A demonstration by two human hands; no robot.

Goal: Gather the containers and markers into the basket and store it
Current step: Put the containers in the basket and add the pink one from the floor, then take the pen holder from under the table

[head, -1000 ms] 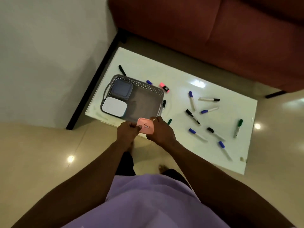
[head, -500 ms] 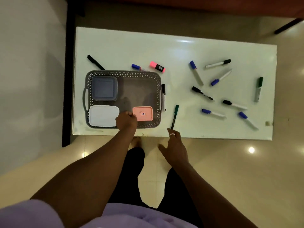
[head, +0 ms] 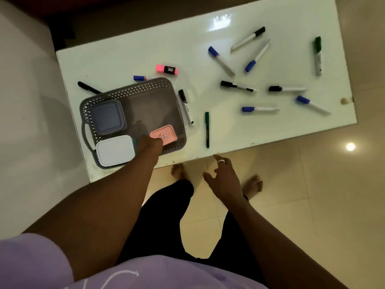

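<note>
Markers are what's left for you, and the closest one is the thin green marker (head: 207,129). It lies on the tabletop (head: 125,51) just past your right hand (head: 224,178), a bit up and to the left of your fingertips, with its long axis running almost straight away from you, cap end far, tip end near the tabletop edge. Your right hand is clearly the nearer one: it hovers open over the floor just off the edge, fingers spread, holding nothing. I'd guess reaching forward and pinching the near half across the barrel works best, since it's slim and could roll.

Your left hand (head: 151,144) is down in the grey basket (head: 145,88), curled at the corner of the pink container (head: 164,135). I can't tell if it's gripping it or just resting there. That pink one sits flat in the basket's near right corner, with the white container (head: 114,151) just to its left and the blue-grey container (head: 108,116) behind that one. So all three containers look done.

Looks-wise, the green marker is skinny and dark, thinner than the white-barrelled markers scattered further right. A black-capped marker (head: 186,106) lies just beside the basket's right wall, and a pink highlighter (head: 167,69) sits behind the basket.
</note>
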